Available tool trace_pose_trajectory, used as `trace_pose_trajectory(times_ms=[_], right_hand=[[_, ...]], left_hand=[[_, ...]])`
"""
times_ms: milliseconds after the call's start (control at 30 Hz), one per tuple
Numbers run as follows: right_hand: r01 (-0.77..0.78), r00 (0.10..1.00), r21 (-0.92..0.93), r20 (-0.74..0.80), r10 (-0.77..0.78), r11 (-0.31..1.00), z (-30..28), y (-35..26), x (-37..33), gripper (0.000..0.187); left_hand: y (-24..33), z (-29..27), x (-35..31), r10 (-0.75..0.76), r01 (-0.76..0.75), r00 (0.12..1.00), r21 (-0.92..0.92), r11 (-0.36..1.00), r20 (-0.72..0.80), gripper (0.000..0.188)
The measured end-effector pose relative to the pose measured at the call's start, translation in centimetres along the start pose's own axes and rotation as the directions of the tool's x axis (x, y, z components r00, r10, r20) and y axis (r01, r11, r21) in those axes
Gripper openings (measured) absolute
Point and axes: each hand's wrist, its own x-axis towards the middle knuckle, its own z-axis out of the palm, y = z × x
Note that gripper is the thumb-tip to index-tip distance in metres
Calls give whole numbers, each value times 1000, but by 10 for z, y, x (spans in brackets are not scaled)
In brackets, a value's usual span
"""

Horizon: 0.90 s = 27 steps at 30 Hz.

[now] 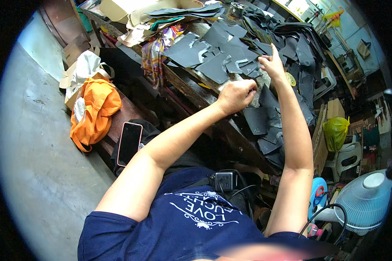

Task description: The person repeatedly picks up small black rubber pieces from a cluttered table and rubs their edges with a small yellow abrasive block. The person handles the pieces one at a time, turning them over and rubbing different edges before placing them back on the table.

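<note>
Dark grey cut sheet pieces [213, 67], some with pale glue-like edges, lie overlapping across the worktable [187, 87]. My left hand [237, 95] is closed over the near edge of these pieces, its fingers curled; whatever it may hold is hidden. Farther right, my right hand [272, 66] is raised with the index finger stretched out and the others bent. Its fingertip is at the edge of a fanned stack of dark pieces [259, 37]; I cannot tell whether it touches. Nothing shows in that hand.
More dark pieces [265, 122] hang over the table's near right side. A patterned cloth [154, 56] drapes off its left part. On the bench left are an orange bag [96, 111] and a phone [130, 143]. A fan [363, 200] stands lower right, near a yellow-green bag [335, 132].
</note>
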Motion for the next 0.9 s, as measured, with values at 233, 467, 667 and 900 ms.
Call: trace_pose_trajectory(times_ms=[233, 467, 667, 900], right_hand=[[91, 995, -87, -39, -95, 992, 8, 1, 10, 90], [140, 984, -229, -79, -162, 963, 16, -23, 15, 84], [171, 961, -434, -125, -247, 884, 15, -33, 2, 78], [196, 968, -326, -88, -236, 925, 8, -21, 4, 78]], left_hand=[[1, -2, 1, 12, -12, 1000, -26, 1000, -8, 14], [0, -2, 0, -6, 6, 1000, -25, 1000, 3, 16], [1, -2, 0, 16, -17, 1000, -28, 999, -17, 15], [0, 0, 0, -5, 5, 1000, 2, 1000, 24, 15]])
